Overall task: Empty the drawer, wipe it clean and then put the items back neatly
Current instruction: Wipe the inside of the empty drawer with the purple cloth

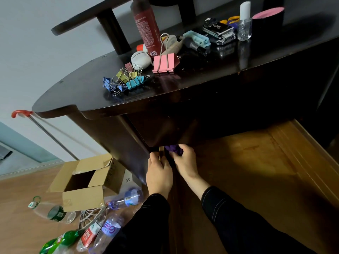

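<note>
The person's left hand (pixel 159 174), just below centre at about 6 o'clock, has its fingers curled round a small brass drawer handle (pixel 161 151). The right hand (pixel 185 163), touching it at its 3 o'clock side, clutches a crumpled purple cloth (pixel 172 149) against the dark front edge. The brown wooden drawer (pixel 247 162) appears to lie open toward 4 o'clock, and its bed looks bare, though shadow hides the inner corner. Its contents sit up at 12 o'clock on the dark glossy counter (pixel 82 92): a heap of small coloured binder clips (pixel 124 81), a large pink binder clip (pixel 166 64), a tall dark-red bottle (pixel 148 28) and a clear glass bottle with a white cap (pixel 244 24), among other small things. The step in hand is probably wiping. The likeliest trouble is the cloth snagging between drawer and frame if the handle is pushed while the cloth is bunched there. A sharp tug could also jolt the counter, tipping the tall bottle or sliding the clips over the near edge. They would land at 8 o'clock among the open cardboard box (pixel 82 197) and empty plastic bottles (pixel 108 230) on the floor.
</note>
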The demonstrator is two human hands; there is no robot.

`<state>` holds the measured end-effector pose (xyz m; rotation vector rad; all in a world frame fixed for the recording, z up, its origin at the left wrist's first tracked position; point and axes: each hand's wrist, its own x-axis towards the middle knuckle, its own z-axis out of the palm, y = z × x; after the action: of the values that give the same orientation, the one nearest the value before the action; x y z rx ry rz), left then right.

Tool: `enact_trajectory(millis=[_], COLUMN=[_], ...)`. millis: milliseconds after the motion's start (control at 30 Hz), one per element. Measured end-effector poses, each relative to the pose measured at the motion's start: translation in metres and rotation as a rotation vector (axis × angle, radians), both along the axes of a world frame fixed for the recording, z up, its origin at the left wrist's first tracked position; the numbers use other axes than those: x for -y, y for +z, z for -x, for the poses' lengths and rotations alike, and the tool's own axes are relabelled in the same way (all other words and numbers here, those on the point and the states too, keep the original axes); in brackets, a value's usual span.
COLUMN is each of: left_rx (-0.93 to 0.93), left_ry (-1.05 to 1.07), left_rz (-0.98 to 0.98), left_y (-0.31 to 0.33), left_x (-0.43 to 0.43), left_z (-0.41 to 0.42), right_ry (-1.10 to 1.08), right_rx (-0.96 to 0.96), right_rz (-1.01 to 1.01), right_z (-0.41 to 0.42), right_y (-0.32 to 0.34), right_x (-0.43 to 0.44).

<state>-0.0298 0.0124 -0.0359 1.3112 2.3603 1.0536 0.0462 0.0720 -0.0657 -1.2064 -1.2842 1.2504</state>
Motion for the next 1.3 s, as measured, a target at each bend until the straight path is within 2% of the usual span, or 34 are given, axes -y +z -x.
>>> enact_trajectory(millis=[167,333,400,533,633,733,900,1067,1233,1300], left_rx=[0.007,0.091,0.095,0.094,0.089,0.075,0.069,0.061,0.049,0.051], left_ry=[0.008,0.024,0.029,0.034,0.044,0.039,0.045,0.045,0.061,0.066], left_rz=[0.013,-0.014,-0.009,0.009,0.014,0.022,0.032,0.03,0.046,0.053], left_y=[0.0,0.002,0.004,0.004,0.004,0.005,0.005,0.005,0.005,0.004], left_x=[0.001,0.002,0.003,0.004,0.003,0.003,0.004,0.003,0.003,0.003], left_z=[-0.001,0.001,0.001,0.0,0.0,0.0,-0.001,-0.002,-0.002,-0.002], right_ry=[0.136,0.022,0.07,0.131,0.061,0.073,0.119,0.095,0.146,0.12], right_rx=[0.187,0.017,-0.023,0.164,-0.031,-0.1,-0.066,-0.097,0.013,-0.053], right_rz=[0.072,0.038,0.053,0.097,0.091,0.056,0.136,0.002,0.02,0.005], right_z=[-0.017,-0.006,-0.007,-0.019,-0.011,-0.007,-0.016,-0.008,-0.018,-0.015], right_y=[-0.019,0.002,-0.003,-0.017,-0.001,0.003,-0.007,0.005,-0.013,-0.005], right_x=[0.004,-0.002,0.003,0.007,0.004,0.005,0.009,0.011,0.016,0.016])
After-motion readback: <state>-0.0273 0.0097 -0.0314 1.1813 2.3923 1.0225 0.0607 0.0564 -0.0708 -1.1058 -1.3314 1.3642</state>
